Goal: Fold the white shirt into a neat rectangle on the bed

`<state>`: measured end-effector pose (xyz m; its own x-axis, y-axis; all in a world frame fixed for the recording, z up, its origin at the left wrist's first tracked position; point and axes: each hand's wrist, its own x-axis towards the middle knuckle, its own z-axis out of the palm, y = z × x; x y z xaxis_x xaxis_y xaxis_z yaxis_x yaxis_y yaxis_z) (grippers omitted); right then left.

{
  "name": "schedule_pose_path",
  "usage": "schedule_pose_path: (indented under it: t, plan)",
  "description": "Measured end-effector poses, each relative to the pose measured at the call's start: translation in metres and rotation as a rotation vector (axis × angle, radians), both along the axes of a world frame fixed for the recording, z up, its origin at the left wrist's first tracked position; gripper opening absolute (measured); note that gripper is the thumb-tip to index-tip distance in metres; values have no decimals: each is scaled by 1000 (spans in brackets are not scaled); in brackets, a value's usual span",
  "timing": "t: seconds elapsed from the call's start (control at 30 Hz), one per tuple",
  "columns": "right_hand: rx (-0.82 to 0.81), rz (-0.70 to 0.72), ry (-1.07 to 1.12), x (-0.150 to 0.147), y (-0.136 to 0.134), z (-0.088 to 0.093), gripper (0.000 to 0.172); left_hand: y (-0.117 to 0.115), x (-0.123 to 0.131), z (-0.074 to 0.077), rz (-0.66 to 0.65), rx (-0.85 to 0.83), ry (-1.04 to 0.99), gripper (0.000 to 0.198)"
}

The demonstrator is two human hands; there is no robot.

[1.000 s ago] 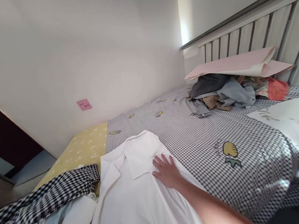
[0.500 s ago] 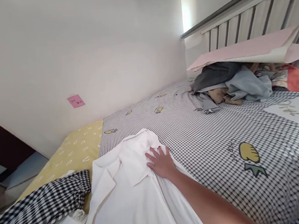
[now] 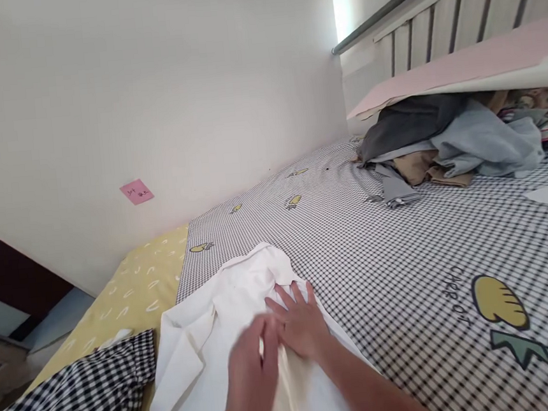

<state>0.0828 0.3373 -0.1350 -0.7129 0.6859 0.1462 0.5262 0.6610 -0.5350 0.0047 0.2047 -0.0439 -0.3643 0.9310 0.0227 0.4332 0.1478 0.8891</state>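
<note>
A white collared shirt lies spread on the bed in the head view, its collar end pointing away from me. My right hand rests flat on the right side of the shirt near the collar, fingers spread. Just left of it, my left hand is slightly blurred, with thumb and fingers pinched together on the shirt's front by the right hand's fingertips. The left hand hides part of the shirt's middle.
A black-and-white checked garment lies to the left. Yellow patterned bedding borders the checked bedsheet. At the back right, a heap of grey and brown clothes sits under a pink sheet beside the bed rail.
My left hand has come into view from below and closed on the shirt's front. The right hand stays flat on the shirt. The shirt's right collar flap no longer shows its corner.
</note>
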Motion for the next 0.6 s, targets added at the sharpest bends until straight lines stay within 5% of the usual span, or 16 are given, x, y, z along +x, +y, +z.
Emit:
schedule_pose_path:
  t: [0.1,0.17,0.33,0.5,0.6]
  plan:
    - [-7,-2,30,0,1,0,61,84,-29,26,-137,291,921,30]
    - [-14,-2,34,1,1,0,60,125,-37,35,-234,211,1129,31]
    - [-56,8,54,1,2,0,62,169,-46,21,-69,-277,984,47]
    - [-53,-24,74,-1,1,2,61,171,-71,-6,136,-478,808,28]
    - [-66,-33,110,-1,1,2,59,174,-84,-8,171,-543,635,43]
